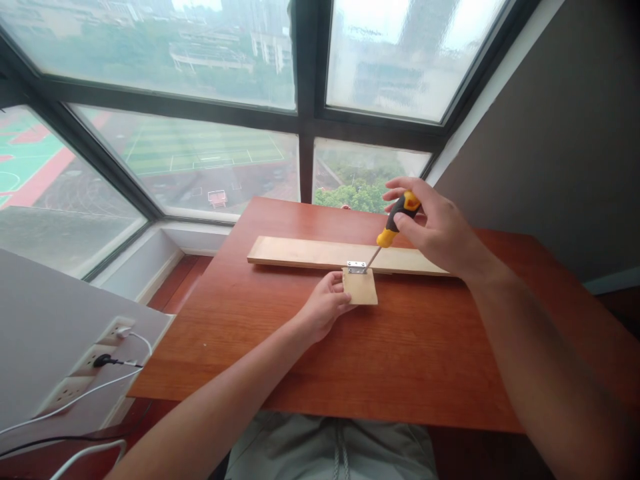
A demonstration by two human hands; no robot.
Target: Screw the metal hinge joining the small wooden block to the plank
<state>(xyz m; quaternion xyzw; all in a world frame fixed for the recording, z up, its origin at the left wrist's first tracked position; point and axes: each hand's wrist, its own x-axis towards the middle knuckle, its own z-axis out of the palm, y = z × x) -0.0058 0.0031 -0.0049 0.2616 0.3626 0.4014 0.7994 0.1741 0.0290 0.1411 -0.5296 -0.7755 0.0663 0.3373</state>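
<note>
A long pale wooden plank [300,253] lies across the far part of the reddish wooden table [400,360]. A small square wooden piece [361,288] sits against the plank's near edge, with a small metal hinge [357,267] bridging the two. My right hand [435,227] grips a yellow-and-black screwdriver [395,223], its shaft angled down so the tip meets the hinge. My left hand [325,307] holds the small square piece at its left edge, pressing it on the table.
Large windows [200,153] rise behind the table. A grey wall [560,133] stands to the right. At the lower left, a wall socket panel [90,360] has a white charger and a black plug, with cables [75,400] trailing down.
</note>
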